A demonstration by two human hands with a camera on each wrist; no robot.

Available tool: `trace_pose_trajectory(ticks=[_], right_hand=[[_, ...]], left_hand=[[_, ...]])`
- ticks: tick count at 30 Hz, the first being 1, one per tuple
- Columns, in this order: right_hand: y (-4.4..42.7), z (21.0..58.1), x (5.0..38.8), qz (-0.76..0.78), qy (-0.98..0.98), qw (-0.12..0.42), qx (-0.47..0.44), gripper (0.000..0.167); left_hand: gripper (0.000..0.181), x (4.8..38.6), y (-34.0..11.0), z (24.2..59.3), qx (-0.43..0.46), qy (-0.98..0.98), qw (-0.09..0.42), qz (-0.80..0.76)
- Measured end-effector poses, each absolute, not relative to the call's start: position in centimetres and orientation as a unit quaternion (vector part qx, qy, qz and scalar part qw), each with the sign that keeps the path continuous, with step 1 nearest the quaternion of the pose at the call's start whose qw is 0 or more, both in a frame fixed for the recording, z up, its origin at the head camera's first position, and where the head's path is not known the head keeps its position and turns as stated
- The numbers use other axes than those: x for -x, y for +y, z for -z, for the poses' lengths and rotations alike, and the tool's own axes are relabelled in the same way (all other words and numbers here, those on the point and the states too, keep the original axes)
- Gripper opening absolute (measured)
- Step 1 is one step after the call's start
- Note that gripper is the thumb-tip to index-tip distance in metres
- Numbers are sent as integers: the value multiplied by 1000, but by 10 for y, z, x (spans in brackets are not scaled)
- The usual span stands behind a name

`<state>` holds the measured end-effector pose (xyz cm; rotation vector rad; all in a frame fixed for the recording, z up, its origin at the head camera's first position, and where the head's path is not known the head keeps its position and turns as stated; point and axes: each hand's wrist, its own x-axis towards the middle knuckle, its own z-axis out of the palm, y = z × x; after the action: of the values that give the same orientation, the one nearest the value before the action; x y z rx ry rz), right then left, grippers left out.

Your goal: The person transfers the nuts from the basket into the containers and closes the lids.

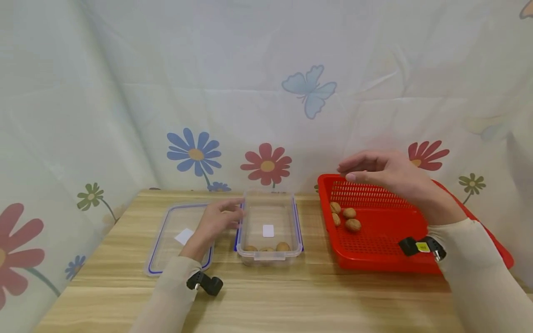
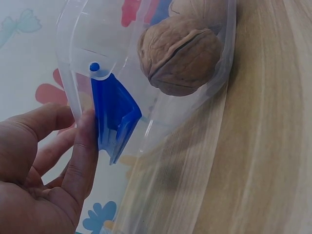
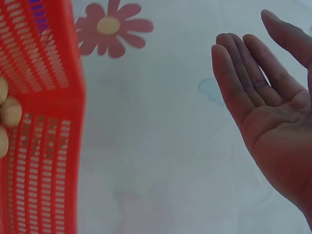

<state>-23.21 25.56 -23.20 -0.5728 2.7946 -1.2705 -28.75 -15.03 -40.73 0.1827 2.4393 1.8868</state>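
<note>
My left hand point(image 1: 218, 219) is at the left rim of a clear plastic food box point(image 1: 268, 214). In the left wrist view its thumb and fingers hold the rim beside a blue side latch point(image 2: 111, 117). Walnuts point(image 2: 180, 56) lie inside the box along its near end. My right hand point(image 1: 389, 173) is raised above the red plastic basket point(image 1: 383, 222), its palm bare and its fingers extended in the right wrist view. Several walnuts point(image 1: 353, 225) rest in the basket's left part.
A clear lid point(image 1: 166, 245) with a blue seal lies on the wooden table point(image 1: 258, 300), left of the box and partly behind my left forearm. Behind the table hangs a flowered curtain point(image 1: 233, 106). The basket's high rim stands right of the box.
</note>
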Motion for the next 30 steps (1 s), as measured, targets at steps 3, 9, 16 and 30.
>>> trace_pose_trajectory(ticks=[3,9,16,30], right_hand=[[265,236,243,407,897,18,171,42],[286,255,265,388,906,44,166,47],[307,278,284,383,910,65,145,51],[328,312,311,392,900,132,134,52]], left_hand=[[49,288,-150,407,-57,790,26,-609],[48,285,-150,407,-49,788,24,-613],[47,286,-149,408,-37,778,23,-626],[48,286,-151,405,-25,784,22,-620]])
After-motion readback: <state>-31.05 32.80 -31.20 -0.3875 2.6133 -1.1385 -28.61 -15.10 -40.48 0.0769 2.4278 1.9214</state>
